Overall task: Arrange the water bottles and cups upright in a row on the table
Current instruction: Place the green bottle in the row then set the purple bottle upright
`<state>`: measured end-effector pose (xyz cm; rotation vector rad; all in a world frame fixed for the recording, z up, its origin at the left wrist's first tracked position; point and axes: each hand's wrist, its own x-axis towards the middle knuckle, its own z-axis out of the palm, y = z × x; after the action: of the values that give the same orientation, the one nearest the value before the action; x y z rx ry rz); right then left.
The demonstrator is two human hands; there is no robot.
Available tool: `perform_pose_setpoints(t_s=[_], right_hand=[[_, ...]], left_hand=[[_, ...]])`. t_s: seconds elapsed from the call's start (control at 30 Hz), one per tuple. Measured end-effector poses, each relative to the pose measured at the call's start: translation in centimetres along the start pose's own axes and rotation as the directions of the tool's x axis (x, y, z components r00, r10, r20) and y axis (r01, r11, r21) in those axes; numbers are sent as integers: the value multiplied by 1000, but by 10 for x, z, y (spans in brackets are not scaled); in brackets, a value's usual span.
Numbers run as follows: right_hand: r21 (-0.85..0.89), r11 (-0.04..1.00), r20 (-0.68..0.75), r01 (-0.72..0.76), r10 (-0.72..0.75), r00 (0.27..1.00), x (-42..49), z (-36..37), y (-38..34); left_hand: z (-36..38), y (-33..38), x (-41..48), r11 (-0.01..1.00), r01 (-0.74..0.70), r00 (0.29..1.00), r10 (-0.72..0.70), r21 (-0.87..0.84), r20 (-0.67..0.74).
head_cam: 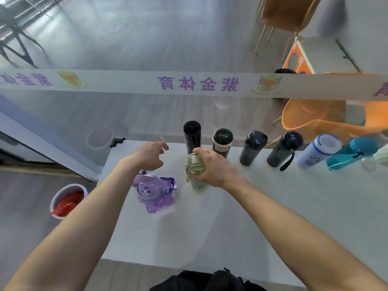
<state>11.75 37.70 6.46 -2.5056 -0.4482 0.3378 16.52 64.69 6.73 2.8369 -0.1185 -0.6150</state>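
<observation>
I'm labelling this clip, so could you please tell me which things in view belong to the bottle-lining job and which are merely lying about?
Job: pale green bottle in the right hand; purple translucent cup; tall black flask; two dark bottles; white table.

Lying about: white bucket of red stuff; orange chair; printed banner.

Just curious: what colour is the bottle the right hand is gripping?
Pale green bottle, held near its top by the right hand, seen from the head camera.
</observation>
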Motion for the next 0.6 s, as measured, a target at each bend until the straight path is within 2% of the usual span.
perform_pose_setpoints(t_s=[0.17, 0.37, 0.6], right_hand=[[-42, 999, -51, 14, -16, 999, 4, 6, -8], [-28, 999, -140, 42, -45, 989, 28, 9, -47], [18, 999, -199, -29, 32, 980, 92, 21, -98]], left_hand=[[5, -23, -40, 999, 47, 988, -50, -22, -146], [-8, -65, -42, 996, 57, 988, -66, -68, -142], [-33, -118, -2, 1000, -14, 995, 13, -7, -99]])
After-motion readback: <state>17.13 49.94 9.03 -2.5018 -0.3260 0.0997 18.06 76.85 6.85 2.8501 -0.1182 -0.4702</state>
